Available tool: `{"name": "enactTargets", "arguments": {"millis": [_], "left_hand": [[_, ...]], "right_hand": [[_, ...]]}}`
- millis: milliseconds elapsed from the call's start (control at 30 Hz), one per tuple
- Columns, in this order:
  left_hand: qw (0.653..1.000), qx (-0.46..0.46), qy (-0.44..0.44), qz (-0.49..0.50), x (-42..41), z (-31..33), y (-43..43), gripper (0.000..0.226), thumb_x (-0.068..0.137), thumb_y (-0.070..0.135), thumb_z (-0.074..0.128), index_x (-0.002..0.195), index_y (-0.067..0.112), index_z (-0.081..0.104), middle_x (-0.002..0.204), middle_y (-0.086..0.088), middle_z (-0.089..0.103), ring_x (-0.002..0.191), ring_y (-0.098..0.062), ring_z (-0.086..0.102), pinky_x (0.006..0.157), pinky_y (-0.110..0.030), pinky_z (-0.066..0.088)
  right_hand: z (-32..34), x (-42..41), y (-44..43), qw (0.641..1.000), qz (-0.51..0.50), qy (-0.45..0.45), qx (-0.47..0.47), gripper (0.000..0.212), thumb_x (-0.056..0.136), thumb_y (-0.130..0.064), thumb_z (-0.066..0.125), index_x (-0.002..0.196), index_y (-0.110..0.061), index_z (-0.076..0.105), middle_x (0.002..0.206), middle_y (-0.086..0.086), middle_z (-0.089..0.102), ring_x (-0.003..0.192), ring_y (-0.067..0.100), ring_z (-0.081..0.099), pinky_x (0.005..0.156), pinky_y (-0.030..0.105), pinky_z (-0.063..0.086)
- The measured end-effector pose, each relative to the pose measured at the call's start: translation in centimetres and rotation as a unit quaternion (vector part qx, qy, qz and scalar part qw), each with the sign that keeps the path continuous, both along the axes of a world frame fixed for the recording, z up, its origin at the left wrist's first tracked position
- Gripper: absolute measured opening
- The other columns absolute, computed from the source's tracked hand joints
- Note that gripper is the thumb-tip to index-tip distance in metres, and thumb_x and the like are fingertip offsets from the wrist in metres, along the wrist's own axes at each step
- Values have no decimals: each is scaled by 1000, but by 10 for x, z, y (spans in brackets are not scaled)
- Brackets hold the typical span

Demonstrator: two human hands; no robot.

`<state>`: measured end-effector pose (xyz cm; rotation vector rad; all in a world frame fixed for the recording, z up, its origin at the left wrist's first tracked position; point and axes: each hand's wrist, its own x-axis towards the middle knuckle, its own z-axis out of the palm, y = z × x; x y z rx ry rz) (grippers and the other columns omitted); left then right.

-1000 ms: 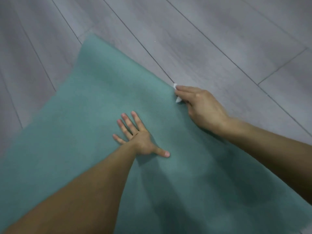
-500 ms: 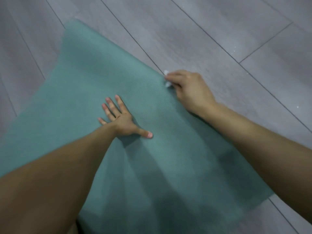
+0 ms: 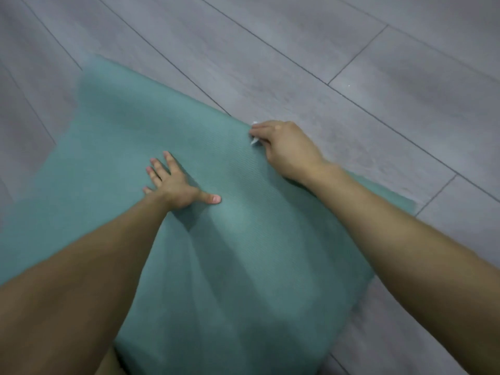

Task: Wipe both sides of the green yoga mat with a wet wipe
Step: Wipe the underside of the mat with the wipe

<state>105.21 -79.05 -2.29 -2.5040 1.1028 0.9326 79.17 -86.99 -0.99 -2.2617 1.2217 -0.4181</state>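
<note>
head view. the green yoga mat [image 3: 121,136] lies spread on a grey plank floor [image 3: 297,50], set diagonally across the field, with one corner toward the upper left and its right-hand edge running down toward the lower right. the left hand [image 3: 176,185] rests palm down near the middle of the mat, fingers straight and fanned apart, thumb stretched out to the right; it holds nothing. the right hand [image 3: 286,150] sits across the mat's right-hand edge, knuckles up, its fingers curled inward and bunched round a white wet wipe [image 3: 254,142]. only small scraps of the wipe show, one above the index finger and one below the fingertips, both lying against the mat at that edge. the two hands are near each other but apart. both forearms reach in from the bottom of the field and cast soft shadows on the near part of the mat. the mat's surface shows a fine ribbed texture.
</note>
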Motion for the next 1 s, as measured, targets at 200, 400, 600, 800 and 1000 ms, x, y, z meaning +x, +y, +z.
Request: {"name": "enactTargets", "arguments": {"millis": [200, 400, 600, 800, 1000], "left_hand": [[981, -176, -63, -53, -25, -21, 44, 118, 71, 67, 86, 165, 30, 25, 173, -11, 19, 158, -33, 23, 125, -55, 30], [976, -184, -90, -79, -50, -7, 39, 75, 82, 42, 87, 147, 27, 52, 149, -11, 46, 138, -39, 44, 110, -52, 46], [974, -203, -31, -92, -99, 7, 43, 64, 85, 23, 73, 145, 16, 52, 143, -16, 47, 133, -41, 47, 110, -45, 45], [930, -313, -36, -187, -128, 6, 40, 70, 77, 13, 69, 144, 21, 51, 138, -10, 48, 129, -36, 48, 105, -51, 49], [913, -329, -17, -242, -152, 12, 41, 74, 79, 13, 67, 150, 17, 48, 149, -13, 44, 136, -36, 43, 108, -54, 47]], "right_hand": [[1, -80, 76, 995, -97, 18, -26, 47, 77, 11, 62, 117, -7, 80, 129, 7, 74, 127, 26, 66, 116, 34, 45], [32, -124, 93, 966, -252, 57, -22, 43, 83, 3, 55, 115, -9, 80, 120, 6, 77, 108, 29, 72, 102, 40, 56], [15, -104, 77, 985, -147, 83, 46, 42, 88, -1, 55, 122, -16, 75, 125, 8, 73, 112, 33, 67, 98, 42, 55], [22, -190, 131, 945, -297, 135, 20, 30, 82, -4, 55, 92, -13, 82, 99, 7, 76, 96, 34, 68, 85, 39, 57], [32, -170, 107, 960, -255, 105, -48, 35, 92, -33, 40, 89, -13, 69, 91, 5, 64, 89, 31, 62, 77, 40, 52]]}}
